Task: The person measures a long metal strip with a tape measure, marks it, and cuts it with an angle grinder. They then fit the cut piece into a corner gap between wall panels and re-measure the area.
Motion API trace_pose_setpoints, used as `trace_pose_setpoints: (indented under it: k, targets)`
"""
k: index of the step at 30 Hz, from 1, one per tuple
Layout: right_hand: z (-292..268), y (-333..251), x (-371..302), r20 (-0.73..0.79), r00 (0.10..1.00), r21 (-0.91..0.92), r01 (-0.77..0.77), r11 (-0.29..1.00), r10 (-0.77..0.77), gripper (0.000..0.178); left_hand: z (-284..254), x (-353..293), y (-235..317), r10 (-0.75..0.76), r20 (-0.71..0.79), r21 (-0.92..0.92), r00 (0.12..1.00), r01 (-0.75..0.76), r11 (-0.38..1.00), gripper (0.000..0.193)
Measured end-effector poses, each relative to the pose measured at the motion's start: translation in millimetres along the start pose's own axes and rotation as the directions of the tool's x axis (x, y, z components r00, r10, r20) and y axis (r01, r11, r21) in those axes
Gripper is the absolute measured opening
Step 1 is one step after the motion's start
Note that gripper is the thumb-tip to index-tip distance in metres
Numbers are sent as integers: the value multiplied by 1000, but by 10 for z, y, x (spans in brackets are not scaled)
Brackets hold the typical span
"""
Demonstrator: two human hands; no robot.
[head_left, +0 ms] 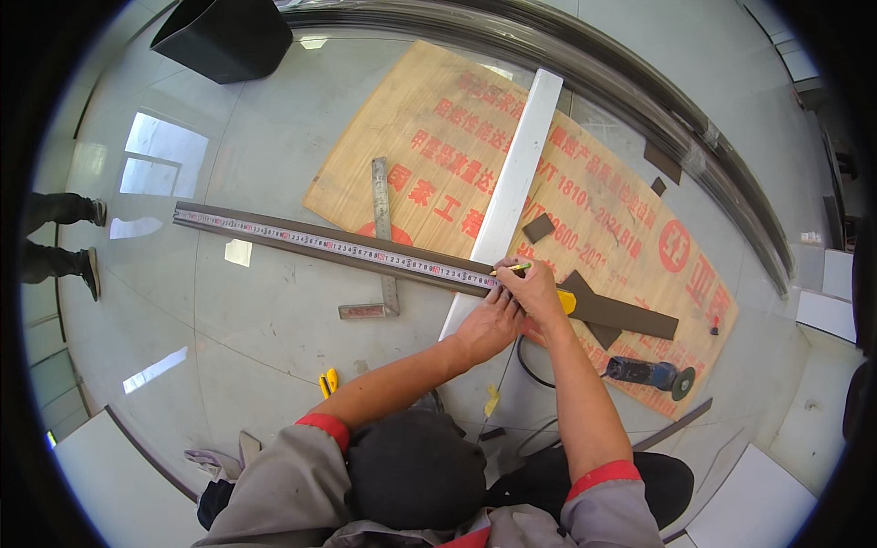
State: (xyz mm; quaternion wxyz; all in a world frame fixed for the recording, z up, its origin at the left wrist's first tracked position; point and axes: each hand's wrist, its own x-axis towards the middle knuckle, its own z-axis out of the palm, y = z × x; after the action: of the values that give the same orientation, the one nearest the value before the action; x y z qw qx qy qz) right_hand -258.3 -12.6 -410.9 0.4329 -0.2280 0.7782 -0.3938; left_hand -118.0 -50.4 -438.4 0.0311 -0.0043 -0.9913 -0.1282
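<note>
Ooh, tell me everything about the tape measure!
The tape measure has a yellow case and a thin, pale, metal-looking blade with dark and red marks. The blade lies pulled out along a dark brown strip. The case is toward its right end, beside the right hand. The left hand is close too; whether it touches is unclear.

The floor is glossy pale grey tile. On it, toward the right, lies a wooden board printed in red. The board carries a white bar that reaches past its near edge, a small dark offcut just right of the bar, and, near right, a grinder. A bin stands far left on the floor; a yellow scrap lies near.
</note>
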Motion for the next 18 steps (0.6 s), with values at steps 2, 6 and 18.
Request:
trace_pose_setpoints:
  k: [2, 6, 18]
  targets:
    - [8, 12, 7, -3, 1000, 0, 7, 1000, -7, 26, 26, 2, -13, 13, -21, 2, 1000, -13, 1000, 40]
    - [12, -17, 8, 1, 1000, -20, 24, 1000, -24, 26, 16, 6, -18, 8, -16, 13, 1000, -8, 1000, 41]
    - [-11, 19, 55, 21, 1000, -23, 16, 1000, -16, 27, 0, 16, -21, -5, 13, -15, 1000, 5, 1000, 44]
